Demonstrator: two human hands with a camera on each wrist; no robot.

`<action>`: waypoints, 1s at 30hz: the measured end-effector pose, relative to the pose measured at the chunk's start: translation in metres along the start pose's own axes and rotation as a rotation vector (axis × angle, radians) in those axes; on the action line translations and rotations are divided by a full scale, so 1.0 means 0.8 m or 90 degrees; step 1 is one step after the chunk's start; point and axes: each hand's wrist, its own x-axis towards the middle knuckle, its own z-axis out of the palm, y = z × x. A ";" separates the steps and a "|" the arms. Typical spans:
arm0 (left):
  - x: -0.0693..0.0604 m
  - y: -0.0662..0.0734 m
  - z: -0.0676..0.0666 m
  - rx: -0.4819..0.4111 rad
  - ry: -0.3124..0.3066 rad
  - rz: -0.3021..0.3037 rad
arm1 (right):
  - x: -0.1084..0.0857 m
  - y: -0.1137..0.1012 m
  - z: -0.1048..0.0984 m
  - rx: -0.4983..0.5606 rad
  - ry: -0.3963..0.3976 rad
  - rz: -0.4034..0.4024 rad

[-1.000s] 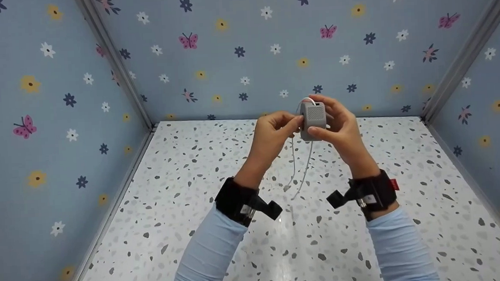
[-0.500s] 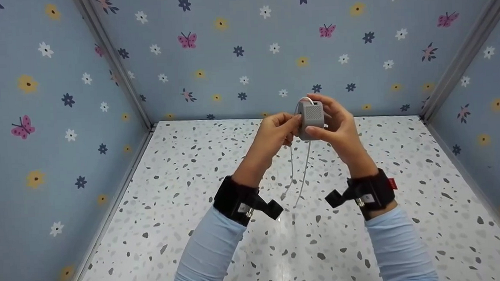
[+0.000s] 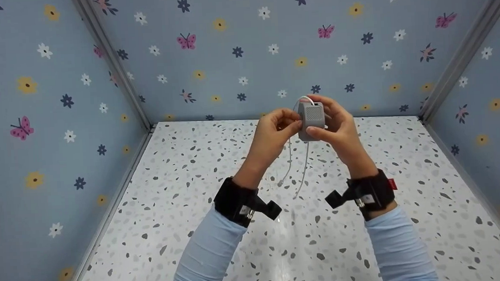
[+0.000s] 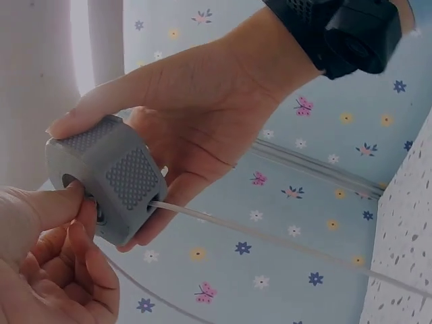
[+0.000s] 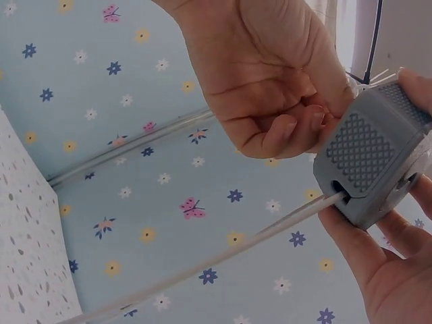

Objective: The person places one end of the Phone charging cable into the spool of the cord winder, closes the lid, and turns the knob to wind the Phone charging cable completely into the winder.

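Note:
In the head view my right hand [image 3: 341, 125] holds a small grey cable winder [image 3: 315, 115] above the table, thumb on its near face and fingers behind. My left hand [image 3: 269, 133] is at its left side. The left wrist view shows the left thumb and a finger pinching at the round opening in the winder's side; what lies inside is mostly covered by the fingertips. A white cable [image 4: 270, 239] comes out of a slot beside a textured face. Seen from the right wrist, the cable [image 5: 202, 262] runs away from that slot. Two thin cable lengths hang below the hands.
Below lies a white speckled table [image 3: 217, 168]. Blue panels [image 3: 245, 51] with flowers and butterflies stand at the back and both sides, joined by grey metal posts [image 3: 113, 57]. Both wrists wear black camera bands [image 3: 372, 194].
My left thumb and fingers have shifted slightly at the winder's side, with a wider gap between them now. The hanging cable ends have swung and sit a little higher than half a second ago.

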 end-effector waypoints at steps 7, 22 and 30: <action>-0.001 -0.015 0.003 0.161 0.042 0.177 | -0.001 0.003 0.000 -0.003 0.015 0.004; -0.001 -0.014 0.001 -0.017 0.024 0.016 | -0.003 0.008 -0.003 0.002 0.015 0.008; 0.003 -0.005 0.005 -0.181 0.048 -0.172 | -0.003 0.011 0.002 -0.012 0.018 0.004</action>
